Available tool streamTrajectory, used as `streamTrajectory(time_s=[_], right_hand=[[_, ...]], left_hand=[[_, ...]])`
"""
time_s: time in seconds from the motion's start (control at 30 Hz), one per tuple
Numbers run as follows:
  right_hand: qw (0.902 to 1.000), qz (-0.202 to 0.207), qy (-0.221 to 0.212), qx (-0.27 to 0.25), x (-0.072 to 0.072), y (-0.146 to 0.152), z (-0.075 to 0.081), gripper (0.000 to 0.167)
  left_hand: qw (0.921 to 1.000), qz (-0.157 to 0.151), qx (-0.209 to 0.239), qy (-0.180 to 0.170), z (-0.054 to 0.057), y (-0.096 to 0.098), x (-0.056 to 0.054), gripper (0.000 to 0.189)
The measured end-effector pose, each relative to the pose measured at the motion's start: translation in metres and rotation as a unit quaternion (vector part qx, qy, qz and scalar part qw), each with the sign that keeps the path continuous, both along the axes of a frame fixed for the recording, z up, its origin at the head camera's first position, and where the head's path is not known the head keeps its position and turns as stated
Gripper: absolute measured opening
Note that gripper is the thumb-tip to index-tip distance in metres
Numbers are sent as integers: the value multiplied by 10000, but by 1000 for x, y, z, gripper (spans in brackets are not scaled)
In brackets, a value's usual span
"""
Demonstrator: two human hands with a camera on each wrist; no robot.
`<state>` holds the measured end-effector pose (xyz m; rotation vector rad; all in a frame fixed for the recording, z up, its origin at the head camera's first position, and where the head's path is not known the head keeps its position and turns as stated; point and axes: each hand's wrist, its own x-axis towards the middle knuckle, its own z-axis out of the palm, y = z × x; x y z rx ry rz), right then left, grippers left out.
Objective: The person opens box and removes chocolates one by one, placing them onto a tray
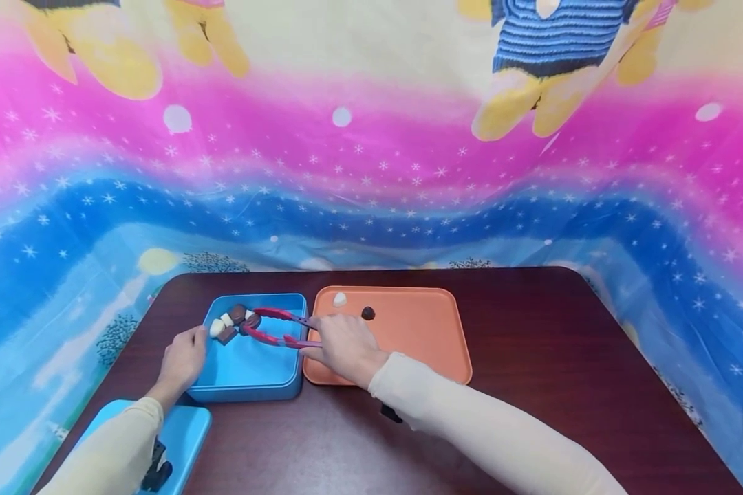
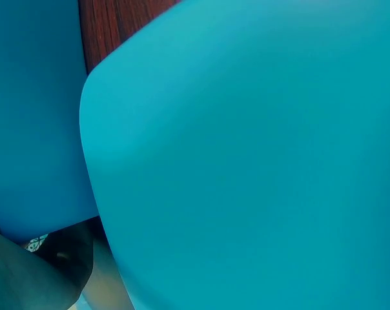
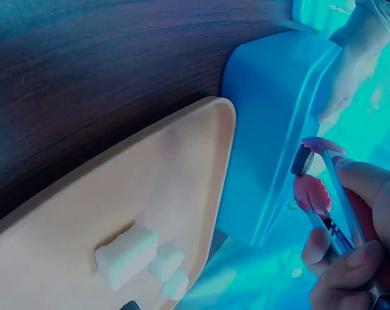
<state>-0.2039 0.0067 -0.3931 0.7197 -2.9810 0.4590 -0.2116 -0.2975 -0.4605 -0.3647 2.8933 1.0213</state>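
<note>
My right hand (image 1: 347,344) grips a pair of red-tipped tongs (image 1: 278,339), reaching from the right into a blue box (image 1: 254,392). Between the tong tips shows a dark brown chocolate piece (image 3: 302,160). In the head view, several brown and white pieces (image 1: 226,335) lie clustered at the box's back left. My left hand (image 1: 184,357) holds the box's left rim, thumb along the top edge. The box's side (image 2: 33,129) shows in the left wrist view, with the left fingers mostly hidden.
An orange tray (image 1: 421,337) stands right beside the box. On it are a white piece (image 1: 340,300) and a dark chocolate (image 1: 368,313); the right wrist view shows white blocks (image 3: 127,255) there. A blue lid (image 1: 186,440) lies at front left under my left forearm.
</note>
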Motion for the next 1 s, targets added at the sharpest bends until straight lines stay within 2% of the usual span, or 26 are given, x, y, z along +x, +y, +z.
streamTrajectory(time_s=[0.17,0.4,0.73,1.0], right_hand=[[9997,107,38,-222,4,11,2,42],[9997,65,42,-219,11,24,8,46],[9992,-69,115,-378,19,40,15,48],[9989,-88,81,-445,26,56,15,44]], left_hand=[[10000,28,61,-42,-1,1,0,65],[9999,4,68,-106,-2,1,-1,67],[9998,86,-31,173,-1,0,1,58],[9999,31,-9,125,-2,0,1,63]])
